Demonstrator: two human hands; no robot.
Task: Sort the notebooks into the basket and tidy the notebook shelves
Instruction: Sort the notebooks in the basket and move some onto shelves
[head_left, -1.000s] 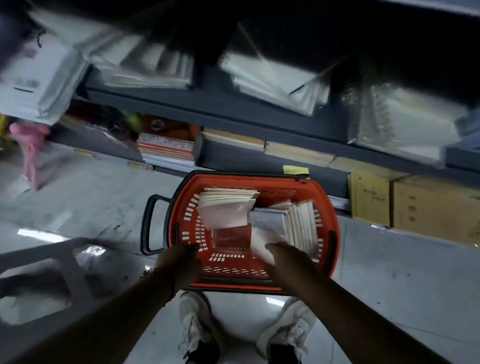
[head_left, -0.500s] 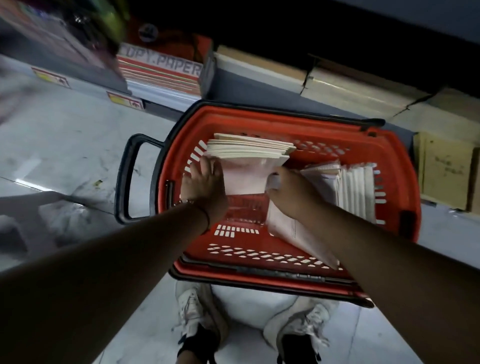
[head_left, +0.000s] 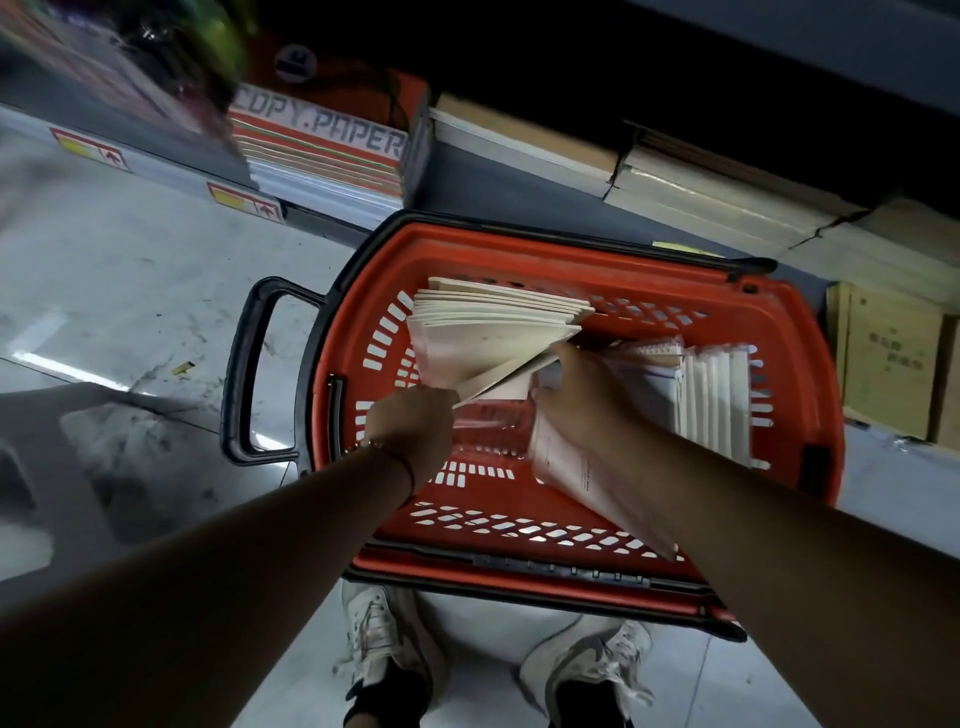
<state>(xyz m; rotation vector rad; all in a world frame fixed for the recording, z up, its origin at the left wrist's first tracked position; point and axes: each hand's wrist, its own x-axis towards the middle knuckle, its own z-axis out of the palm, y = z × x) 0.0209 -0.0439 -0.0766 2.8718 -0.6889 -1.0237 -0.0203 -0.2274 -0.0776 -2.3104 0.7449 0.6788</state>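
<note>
Gripping a fanned stack of cream notebooks (head_left: 493, 332) inside the red basket (head_left: 810, 374), the left hand (head_left: 410, 431) holds its lower corner; the right hand (head_left: 576, 395) pinches its right edge

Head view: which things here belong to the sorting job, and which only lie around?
For the job:
orange basket
fanned notebooks, gripped by left hand
upright notebooks
right hand, on the fanned notebooks' edge

Lying around:
copy paper packs
cardboard box
shoes
</note>
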